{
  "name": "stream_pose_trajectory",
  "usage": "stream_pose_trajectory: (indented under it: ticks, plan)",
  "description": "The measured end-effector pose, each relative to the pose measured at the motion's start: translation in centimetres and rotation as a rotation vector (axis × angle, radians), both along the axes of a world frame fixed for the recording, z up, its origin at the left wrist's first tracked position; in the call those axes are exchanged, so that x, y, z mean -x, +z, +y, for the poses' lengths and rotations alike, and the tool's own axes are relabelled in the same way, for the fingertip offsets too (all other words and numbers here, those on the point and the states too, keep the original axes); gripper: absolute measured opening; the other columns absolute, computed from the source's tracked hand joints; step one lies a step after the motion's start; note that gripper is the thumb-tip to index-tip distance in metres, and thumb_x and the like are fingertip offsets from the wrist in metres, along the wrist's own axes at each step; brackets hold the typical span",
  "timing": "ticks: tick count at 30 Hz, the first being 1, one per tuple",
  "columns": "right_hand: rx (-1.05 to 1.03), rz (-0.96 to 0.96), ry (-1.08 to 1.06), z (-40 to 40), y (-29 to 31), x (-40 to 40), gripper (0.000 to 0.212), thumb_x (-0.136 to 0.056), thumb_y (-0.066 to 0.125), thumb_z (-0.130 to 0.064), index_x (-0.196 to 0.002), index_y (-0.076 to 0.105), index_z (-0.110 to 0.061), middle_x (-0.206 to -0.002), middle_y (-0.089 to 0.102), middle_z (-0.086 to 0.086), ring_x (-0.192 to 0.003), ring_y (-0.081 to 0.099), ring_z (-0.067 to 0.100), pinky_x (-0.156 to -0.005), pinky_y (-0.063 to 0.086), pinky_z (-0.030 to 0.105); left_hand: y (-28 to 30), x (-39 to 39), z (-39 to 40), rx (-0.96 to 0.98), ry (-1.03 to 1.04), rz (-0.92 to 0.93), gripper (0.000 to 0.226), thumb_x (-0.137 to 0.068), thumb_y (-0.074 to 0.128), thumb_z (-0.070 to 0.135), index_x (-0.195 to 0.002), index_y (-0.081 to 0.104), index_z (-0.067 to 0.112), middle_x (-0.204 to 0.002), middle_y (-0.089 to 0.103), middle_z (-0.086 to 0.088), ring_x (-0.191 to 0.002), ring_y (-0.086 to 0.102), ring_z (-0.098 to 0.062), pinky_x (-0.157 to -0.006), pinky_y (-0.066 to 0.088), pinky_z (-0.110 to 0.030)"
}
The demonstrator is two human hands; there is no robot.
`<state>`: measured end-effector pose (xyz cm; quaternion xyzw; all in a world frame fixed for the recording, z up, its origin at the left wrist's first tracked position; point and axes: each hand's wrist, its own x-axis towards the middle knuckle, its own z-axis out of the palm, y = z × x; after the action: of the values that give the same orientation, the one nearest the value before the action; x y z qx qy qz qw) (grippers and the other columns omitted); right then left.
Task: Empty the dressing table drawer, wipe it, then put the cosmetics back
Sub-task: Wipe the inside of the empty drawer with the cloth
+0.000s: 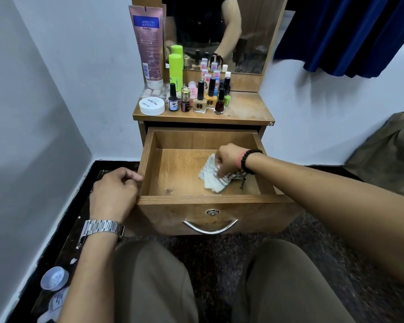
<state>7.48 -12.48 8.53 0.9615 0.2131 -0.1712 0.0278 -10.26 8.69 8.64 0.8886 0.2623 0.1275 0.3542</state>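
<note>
The wooden drawer (219, 201) of the dressing table is pulled out and holds no cosmetics. Inside it, my right hand (229, 159) grips a white cloth (211, 179) that lies on the drawer floor at its right side. My left hand (114, 190) rests with curled fingers against the drawer's left front corner, holding nothing that I can see. The cosmetics stand on the tabletop (247, 110): several nail polish bottles (200, 99), a white round jar (151, 106), a pink tube (148, 45) and a green stick (175, 68).
A mirror (219, 33) rises behind the tabletop. A blue curtain (350, 36) hangs at the upper right, and an olive bag (387, 155) sits on the floor at the right. A white bottle (55, 278) lies on the floor at the lower left. My knees are in front of the drawer.
</note>
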Motion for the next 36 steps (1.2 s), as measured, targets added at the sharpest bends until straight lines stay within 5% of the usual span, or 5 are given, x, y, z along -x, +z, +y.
stream_pose_trajectory:
  ticks: [9,12,16,28,36]
  plan:
    - [-1.716,0.524,-1.086,3.8,-1.7,-4.0,0.022,-0.097,0.051,-0.008,-0.118,0.055,-0.005,-0.106,0.067,0.013,-0.077,0.066,0.025,-0.073,0.059,0.041,-0.3,-0.1,0.3,0.022,0.006,-0.013,0.026,-0.081,0.048,0.011,-0.077,0.067,0.028,-0.079,0.068,0.0,-0.07,0.056,-0.029,-0.073,0.049,-0.037]
    - [-1.771,0.599,-1.046,6.3,-1.6,-3.1,0.025,-0.098,0.047,-0.003,-0.122,0.049,-0.009,-0.088,0.07,0.015,-0.078,0.071,0.024,-0.071,0.056,0.034,-0.3,0.0,0.4,0.02,0.006,-0.004,0.026,-0.081,0.048,0.012,-0.077,0.067,0.029,-0.083,0.069,0.0,-0.077,0.06,-0.032,-0.077,0.051,-0.04]
    - [-1.635,0.779,-0.944,11.1,-0.8,-0.9,0.037,-0.099,0.047,-0.003,-0.135,0.043,0.002,-0.133,0.057,0.02,-0.123,0.057,0.03,-0.093,0.048,0.044,-0.4,-0.1,0.3,0.017,0.003,-0.007,0.026,-0.081,0.049,0.011,-0.076,0.067,0.029,-0.089,0.07,0.003,-0.081,0.061,-0.031,-0.077,0.051,-0.039]
    - [-1.646,0.301,-1.22,3.7,-2.2,-3.8,0.035,-0.097,0.049,-0.004,-0.131,0.048,0.003,-0.126,0.062,0.016,-0.114,0.062,0.029,-0.091,0.052,0.038,-0.3,-0.1,0.4,0.054,-0.01,-0.016,0.027,-0.081,0.048,0.01,-0.074,0.066,0.029,-0.087,0.069,0.005,-0.074,0.059,-0.028,-0.077,0.051,-0.039]
    - [-1.464,0.479,-0.982,8.9,-1.9,-1.9,0.032,-0.094,0.049,-0.003,-0.126,0.049,-0.001,-0.106,0.065,0.014,-0.082,0.068,0.024,-0.067,0.061,0.032,-0.3,-0.1,0.3,0.05,-0.005,-0.013,0.024,-0.081,0.049,0.013,-0.076,0.067,0.028,-0.082,0.069,0.002,-0.075,0.06,-0.03,-0.078,0.052,-0.041]
